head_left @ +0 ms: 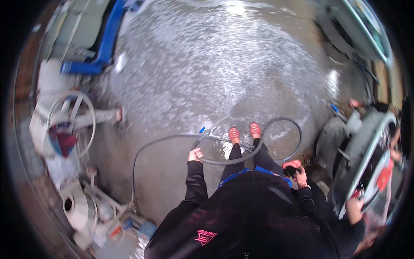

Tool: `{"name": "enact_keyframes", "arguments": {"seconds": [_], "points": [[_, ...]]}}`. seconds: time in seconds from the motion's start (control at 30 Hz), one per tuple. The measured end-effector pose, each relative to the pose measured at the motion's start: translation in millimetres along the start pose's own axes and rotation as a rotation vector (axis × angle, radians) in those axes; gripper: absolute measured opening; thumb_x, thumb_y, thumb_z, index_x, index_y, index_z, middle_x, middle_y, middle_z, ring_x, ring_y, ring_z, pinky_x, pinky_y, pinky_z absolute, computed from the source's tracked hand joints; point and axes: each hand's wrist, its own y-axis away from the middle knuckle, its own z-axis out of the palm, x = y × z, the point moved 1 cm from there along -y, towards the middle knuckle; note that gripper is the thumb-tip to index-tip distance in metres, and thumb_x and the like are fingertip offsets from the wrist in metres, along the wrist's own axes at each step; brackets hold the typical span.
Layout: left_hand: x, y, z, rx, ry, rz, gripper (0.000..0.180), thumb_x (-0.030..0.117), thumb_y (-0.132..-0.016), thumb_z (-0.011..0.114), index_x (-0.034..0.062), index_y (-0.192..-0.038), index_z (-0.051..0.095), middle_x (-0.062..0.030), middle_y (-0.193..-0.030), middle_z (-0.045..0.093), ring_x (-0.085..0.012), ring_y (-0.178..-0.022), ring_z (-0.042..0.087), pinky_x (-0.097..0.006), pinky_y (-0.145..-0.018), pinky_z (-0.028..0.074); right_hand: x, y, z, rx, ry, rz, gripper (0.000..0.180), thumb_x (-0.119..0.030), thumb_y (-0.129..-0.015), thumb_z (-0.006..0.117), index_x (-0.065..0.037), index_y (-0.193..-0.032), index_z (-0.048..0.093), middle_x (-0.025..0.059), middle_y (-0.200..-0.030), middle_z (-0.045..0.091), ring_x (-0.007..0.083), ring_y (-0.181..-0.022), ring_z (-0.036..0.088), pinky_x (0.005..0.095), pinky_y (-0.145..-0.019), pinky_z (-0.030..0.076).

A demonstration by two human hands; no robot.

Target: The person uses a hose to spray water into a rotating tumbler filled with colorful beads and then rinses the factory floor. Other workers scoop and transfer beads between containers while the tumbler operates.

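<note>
Gripping the spray wand (pixel 201 137) near its nozzle, the left hand (pixel 195 154) wraps tight. That wet hose (pixel 164 139) looks stiff, slippery and springy. The right hand (pixel 299 175) clutches a small dark object (pixel 291 169).

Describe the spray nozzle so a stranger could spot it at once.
Start at the wide wet concrete floor, then find the person's red shoes near the middle. Just left of them, the left hand grips a short dark spray nozzle. Its blue tip and the grey hose trailing from it set it apart.
</note>
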Motion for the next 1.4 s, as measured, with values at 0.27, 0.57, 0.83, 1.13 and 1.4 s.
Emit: {"name": "enact_keyframes", "arguments": {"seconds": [0.27,0.57,0.83,1.13,1.4], "points": [[-80,86,-46,0.488,0.436,0.37,0.019,-0.007,-0.067,0.055,0.0022,-0.082,0.049,-0.0021,-0.055,0.037,-0.0131,-0.038,0.032,-0.026,-0.035,0.026,-124,-153,-19,-0.365,0.348,-0.026,0.035,-0.029,-0.091,0.05,-0.008,-0.12,0.051,0.0087,-0.069,0.06,0.0164,-0.049,0.056,0.0281,-0.041,0.043],[-130,163,24,0.167,0.73,0.521,0.019,0.001,-0.074,0.059,0.0084,-0.067,0.043,0.0004,-0.054,0.037,-0.0109,-0.043,0.034,-0.024,-0.037,0.024,-255,-64,156,-1.008,1.261,-1.146,0.092,-0.016,-0.06,0.07,-0.019,-0.14,0.025,0.0137,-0.135,0.038,0.0373,-0.124,0.032,0.0511,-0.102,0.028],[-94,162,64,-0.241,0.885,0.681,0.022,0.003,-0.077,0.057,0.0101,-0.065,0.04,0.0012,-0.054,0.037,-0.0088,-0.041,0.033,-0.023,-0.035,0.025,-277,15,224,-1.068,1.315,-0.895,0.04,-0.036,-0.066,0.065,-0.007,-0.093,0.065,0.0183,-0.089,0.065,0.0363,-0.092,0.06,0.0399,-0.081,0.048],[-9,35,59,-0.013,0.489,0.257,0.035,-0.001,-0.072,0.058,0.0076,-0.105,0.051,-0.0043,-0.064,0.043,-0.0161,-0.05,0.044,-0.03,-0.049,0.041,-376,4,284,-0.849,1.633,-0.753,0.042,-0.036,-0.07,0.058,-0.003,-0.094,0.068,0.0225,-0.099,0.062,0.0378,-0.099,0.058,0.0417,-0.087,0.046],[124,-58,158,0.214,0.219,0.289,0.014,0.009,-0.075,0.056,-0.0005,-0.085,0.051,-0.0078,-0.061,0.044,-0.0168,-0.043,0.041,-0.03,-0.039,0.038,-475,-4,347,-0.716,1.514,-0.687,0.039,-0.03,-0.072,0.05,-0.004,-0.096,0.067,0.0254,-0.099,0.061,0.0391,-0.1,0.057,0.0427,-0.088,0.045]]}}
